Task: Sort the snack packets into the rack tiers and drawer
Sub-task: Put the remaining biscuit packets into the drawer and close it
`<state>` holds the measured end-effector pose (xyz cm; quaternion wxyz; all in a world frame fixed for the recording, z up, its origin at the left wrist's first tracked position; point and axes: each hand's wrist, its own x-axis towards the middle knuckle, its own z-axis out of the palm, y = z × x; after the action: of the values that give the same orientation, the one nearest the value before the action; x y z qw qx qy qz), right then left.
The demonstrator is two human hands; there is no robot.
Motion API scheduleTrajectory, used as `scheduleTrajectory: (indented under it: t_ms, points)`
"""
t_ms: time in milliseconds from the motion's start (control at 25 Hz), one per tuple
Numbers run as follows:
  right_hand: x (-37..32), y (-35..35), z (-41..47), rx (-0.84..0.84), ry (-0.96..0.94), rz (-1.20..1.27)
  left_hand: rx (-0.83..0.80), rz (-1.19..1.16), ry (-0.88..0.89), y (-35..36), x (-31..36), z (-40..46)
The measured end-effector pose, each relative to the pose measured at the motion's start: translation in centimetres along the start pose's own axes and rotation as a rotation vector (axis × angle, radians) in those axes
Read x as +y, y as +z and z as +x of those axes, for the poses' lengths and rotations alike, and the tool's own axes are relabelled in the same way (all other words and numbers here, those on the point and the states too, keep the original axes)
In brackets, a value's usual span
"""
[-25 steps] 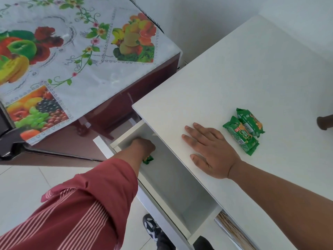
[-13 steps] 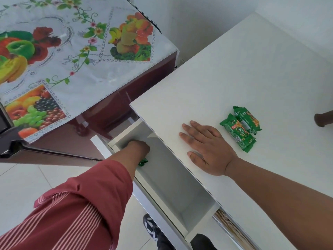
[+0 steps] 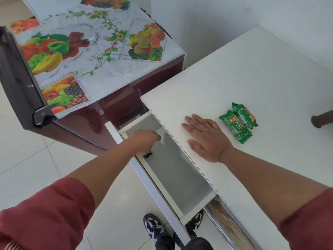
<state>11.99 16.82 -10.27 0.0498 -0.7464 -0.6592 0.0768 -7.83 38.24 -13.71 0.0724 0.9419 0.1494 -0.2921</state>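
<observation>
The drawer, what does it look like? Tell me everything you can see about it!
The drawer is white, smooth and looks like painted board, with a flat front panel and thin side walls. It is pulled out from under the white tabletop, which covers its inner part. The inside looks grey in shadow and mostly bare. The left hand reaches into its far end, holding a small green packet, mostly hidden. Shoes show on the floor below it.

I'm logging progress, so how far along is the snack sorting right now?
Done: the drawer is open. In hand: the left hand is inside it with a green packet showing under it. Left: two packets on the white top, beside the flat right hand. No rack is in view.
</observation>
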Motion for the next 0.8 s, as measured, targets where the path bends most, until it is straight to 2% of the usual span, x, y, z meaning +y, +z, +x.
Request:
scheduleTrajectory:
  t_ms: [240, 320, 400, 480, 600, 800]
  points:
    - [-1.1, -0.4, -2.9, 0.023, 0.096, 0.066, 0.36, -0.232, -0.006, -2.0, 2.8, -5.7]
    - [-0.9, -0.3, -4.9, 0.012, 0.082, 0.058, 0.542, -0.315, 0.059, -4.3, 4.6, -6.4]
    - [-0.6, -0.3, -6.3, -0.003, 0.065, 0.041, 0.649, -0.331, 0.153, -7.0, 7.1, -5.9]
    - [-0.4, -0.4, -6.9, -0.008, 0.058, 0.023, 0.65, -0.294, 0.239, -9.8, 10.1, -4.6]
    - [-0.5, -0.4, -6.9, 0.021, 0.058, 0.032, 0.564, -0.205, 0.35, -12.7, 13.9, -1.5]
    - [0.0, 0.0, -6.9, 0.109, 0.047, 0.106, 0.443, -0.051, 0.393, -15.2, 16.5, 3.5]
